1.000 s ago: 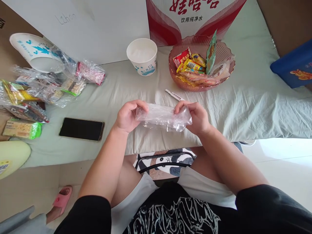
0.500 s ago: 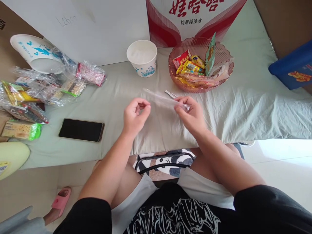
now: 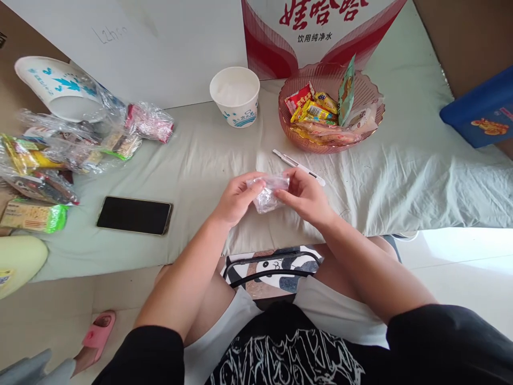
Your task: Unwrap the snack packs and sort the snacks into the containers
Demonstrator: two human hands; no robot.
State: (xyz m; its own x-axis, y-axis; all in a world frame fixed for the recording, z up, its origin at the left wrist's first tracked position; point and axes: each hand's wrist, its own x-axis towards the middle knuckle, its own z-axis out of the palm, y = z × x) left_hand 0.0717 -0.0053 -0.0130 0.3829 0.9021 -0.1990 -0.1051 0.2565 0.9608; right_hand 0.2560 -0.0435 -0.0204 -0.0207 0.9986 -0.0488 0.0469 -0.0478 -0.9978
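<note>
Between both hands, in the head view, is a small clear plastic bag (image 3: 269, 200), crinkled and shiny. My left hand (image 3: 238, 199) pinches its left side, thumb on top. On the opposite side my right hand (image 3: 306, 197) grips it, thumb pressed on the plastic. Whether anything lies inside the bag I cannot tell. Just beyond my right hand a white utility knife (image 3: 298, 164) rests on the pale green cloth (image 3: 192, 160), partly behind the fingers.
A paper bucket (image 3: 234, 99) and a pink glass bowl (image 3: 296, 133) of wrapped snacks stand at the back, before a white box (image 3: 180, 48). A phone (image 3: 134, 215) lies at left, near packaged snacks (image 3: 80, 149) and a tipped paper bucket (image 3: 60, 85). A blue box (image 3: 481, 112) is at right.
My left hand, formerly apart from the plastic, has moved right and now grips it too. The plastic came down and inward between both hands, uncovering more of the knife.
</note>
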